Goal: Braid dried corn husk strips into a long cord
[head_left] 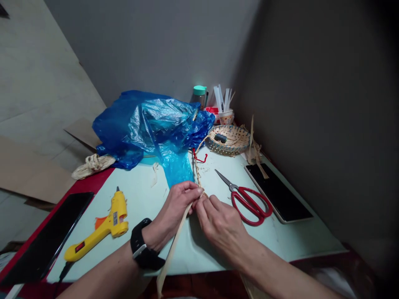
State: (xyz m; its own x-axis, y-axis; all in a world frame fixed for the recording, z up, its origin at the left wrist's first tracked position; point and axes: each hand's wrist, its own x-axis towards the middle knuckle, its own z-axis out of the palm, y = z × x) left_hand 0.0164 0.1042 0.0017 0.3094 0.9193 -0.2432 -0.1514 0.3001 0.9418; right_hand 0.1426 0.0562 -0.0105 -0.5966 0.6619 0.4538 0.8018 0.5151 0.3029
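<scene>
My left hand [181, 203], with a black watch on the wrist, pinches the near end of a thin braided straw-coloured cord [197, 170]. My right hand [216, 216] is closed against it at the same spot, fingers bent around the strands. A long flat pale strip [174, 245] hangs from between my hands, down past the table's front edge. Beyond my hands the cord runs away from me, past a red tie [199, 157], toward a woven basket [230, 139]. My fingertips partly hide where the strands meet.
Red-handled scissors [246, 199] lie right of my hands, beside a dark tablet [280, 193]. A yellow glue gun [106, 228] and a black flat device [50, 236] are at left. Behind are a blue plastic bag [152, 124], a green-lidded jar [199, 94] and a cup of glue sticks [226, 117].
</scene>
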